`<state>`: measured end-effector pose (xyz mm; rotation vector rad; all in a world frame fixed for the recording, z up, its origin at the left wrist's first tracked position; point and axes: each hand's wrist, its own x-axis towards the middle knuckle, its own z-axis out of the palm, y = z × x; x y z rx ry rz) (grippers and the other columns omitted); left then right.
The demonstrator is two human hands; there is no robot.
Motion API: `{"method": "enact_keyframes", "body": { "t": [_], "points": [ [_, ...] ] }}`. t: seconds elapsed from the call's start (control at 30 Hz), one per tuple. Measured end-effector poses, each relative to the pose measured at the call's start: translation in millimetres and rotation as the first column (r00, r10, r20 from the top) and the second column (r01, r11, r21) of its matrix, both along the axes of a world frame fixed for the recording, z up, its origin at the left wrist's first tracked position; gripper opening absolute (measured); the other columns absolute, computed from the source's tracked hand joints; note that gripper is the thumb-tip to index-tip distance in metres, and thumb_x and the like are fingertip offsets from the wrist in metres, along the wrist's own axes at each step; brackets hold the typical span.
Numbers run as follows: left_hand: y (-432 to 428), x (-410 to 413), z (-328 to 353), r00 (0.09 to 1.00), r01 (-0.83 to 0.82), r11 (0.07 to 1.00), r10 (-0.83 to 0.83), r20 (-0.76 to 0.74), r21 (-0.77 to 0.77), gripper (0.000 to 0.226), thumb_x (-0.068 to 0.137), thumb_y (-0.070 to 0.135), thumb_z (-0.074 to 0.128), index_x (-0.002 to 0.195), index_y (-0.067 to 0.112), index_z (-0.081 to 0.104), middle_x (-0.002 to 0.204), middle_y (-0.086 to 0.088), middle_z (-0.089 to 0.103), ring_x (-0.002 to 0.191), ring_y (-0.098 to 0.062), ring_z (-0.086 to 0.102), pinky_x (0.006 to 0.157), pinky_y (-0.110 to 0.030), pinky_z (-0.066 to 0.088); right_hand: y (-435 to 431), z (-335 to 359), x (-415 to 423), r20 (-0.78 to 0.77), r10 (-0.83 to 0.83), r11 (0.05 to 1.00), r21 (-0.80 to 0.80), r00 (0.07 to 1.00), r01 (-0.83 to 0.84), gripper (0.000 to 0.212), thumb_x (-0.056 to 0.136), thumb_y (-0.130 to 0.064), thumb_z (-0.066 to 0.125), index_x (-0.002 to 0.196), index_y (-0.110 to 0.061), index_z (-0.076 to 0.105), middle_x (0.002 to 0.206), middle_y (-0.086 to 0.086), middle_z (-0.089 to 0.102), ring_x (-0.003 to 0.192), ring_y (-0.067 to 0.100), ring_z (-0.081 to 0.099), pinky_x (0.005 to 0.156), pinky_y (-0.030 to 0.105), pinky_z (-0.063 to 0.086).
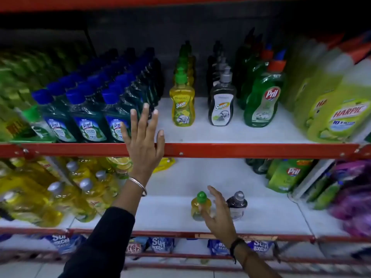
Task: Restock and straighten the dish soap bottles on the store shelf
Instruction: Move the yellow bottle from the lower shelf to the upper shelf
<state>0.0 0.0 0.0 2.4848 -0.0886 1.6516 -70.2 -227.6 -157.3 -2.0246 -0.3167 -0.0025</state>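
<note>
Head view, yellow dish soap bottle [182, 101] upright, green pump cap, both hands spread, empty.

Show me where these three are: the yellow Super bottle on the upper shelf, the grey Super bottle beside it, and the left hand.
yellow Super bottle [182, 105]: head view, on its label.
grey Super bottle [221, 106]: head view, on its label.
left hand [143, 137]: head view, on the back of the hand.

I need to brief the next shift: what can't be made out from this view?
- Rows behind the front yellow bottle and grey bottle: dark, count unclear.
- Far-left stock: motion-blurred.
- Contact between right hand and small yellow bottle: unclear.
</note>
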Motion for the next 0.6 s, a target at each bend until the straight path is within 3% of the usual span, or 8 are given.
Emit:
{"method": "enact_keyframes", "body": {
  "t": [0.07,0.1,0.2,0.33,0.4,0.5,0.6],
  "points": [
    [5,8,0,0.996,-0.092,0.995,0.091,0.01,0.031,0.049,0.102,0.036,0.034,0.148,0.022,0.032,0.154,-0.004,0.034,0.15,-0.012,-0.001,0.119,-0.045,-0.005,8,-4,6,-0.12,0.014,1.0,0.027,0.993,-0.011,0.069,0.084,-0.026,0.061,0.144,-0.016,0.027,0.14,0.005,0.041,0.123,0.016,0.04,0.09,0.002,0.032],
    [7,11,-1,0.993,-0.118,0.992,0.117,0.012,0.055,0.049,0.101,0.037,0.033,0.149,0.023,0.031,0.154,-0.003,0.035,0.15,-0.012,-0.001,0.119,-0.045,-0.006,9,-9,8,-0.162,0.014,1.0,0.023,0.987,-0.01,0.069,0.084,-0.017,0.061,0.143,-0.016,0.027,0.135,0.008,0.044,0.119,0.018,0.043,0.084,-0.001,0.033],
    [6,18,-6,0.99,-0.135,0.987,0.132,0.04,0.091,0.05,0.101,0.039,0.029,0.148,0.023,0.033,0.153,0.0,0.034,0.15,-0.012,0.0,0.119,-0.045,-0.007,14,-22,14,-0.225,-0.038,0.998,0.035,0.974,0.047,0.061,0.082,-0.011,0.062,0.135,-0.024,0.035,0.123,0.008,0.056,0.112,0.022,0.055,0.085,0.009,0.04],
    [10,21,-8,0.986,-0.152,0.984,0.145,0.079,0.09,0.05,0.101,0.039,0.029,0.149,0.024,0.031,0.152,-0.002,0.038,0.15,-0.013,0.003,0.119,-0.045,-0.006,14,-24,24,-0.22,-0.09,0.996,0.001,0.971,0.092,0.048,0.074,0.001,0.068,0.113,-0.021,0.052,0.105,0.004,0.064,0.099,0.024,0.063,0.072,0.0,0.041],
    [8,20,-7,0.986,-0.152,0.985,0.145,0.083,0.085,0.051,0.1,0.039,0.03,0.149,0.024,0.03,0.151,-0.003,0.04,0.149,-0.013,0.004,0.119,-0.045,-0.007,12,-20,26,-0.233,-0.064,0.998,-0.004,0.971,0.064,0.047,0.071,-0.002,0.073,0.107,-0.025,0.053,0.103,0.004,0.066,0.094,0.023,0.063,0.074,0.007,0.046],
    [7,20,-7,0.988,-0.141,0.987,0.135,0.072,0.08,0.053,0.1,0.038,0.032,0.15,0.025,0.027,0.152,-0.004,0.04,0.149,-0.014,0.005,0.119,-0.046,-0.006,6,-9,26,-0.218,-0.047,0.998,0.034,0.975,0.055,0.046,0.071,-0.01,0.078,0.103,-0.035,0.056,0.103,0.0,0.07,0.094,0.02,0.066,0.084,0.034,0.056],
    [7,19,-6,0.988,-0.139,0.987,0.133,0.082,0.079,0.054,0.099,0.036,0.033,0.151,0.025,0.025,0.152,-0.003,0.039,0.15,-0.015,0.007,0.119,-0.047,-0.004,2,24,24,-0.152,-0.053,0.996,0.061,0.987,0.063,0.044,0.067,-0.019,0.083,0.105,-0.028,0.061,0.101,-0.005,0.071,0.091,0.011,0.065,0.081,0.036,0.056]
  ]
}}
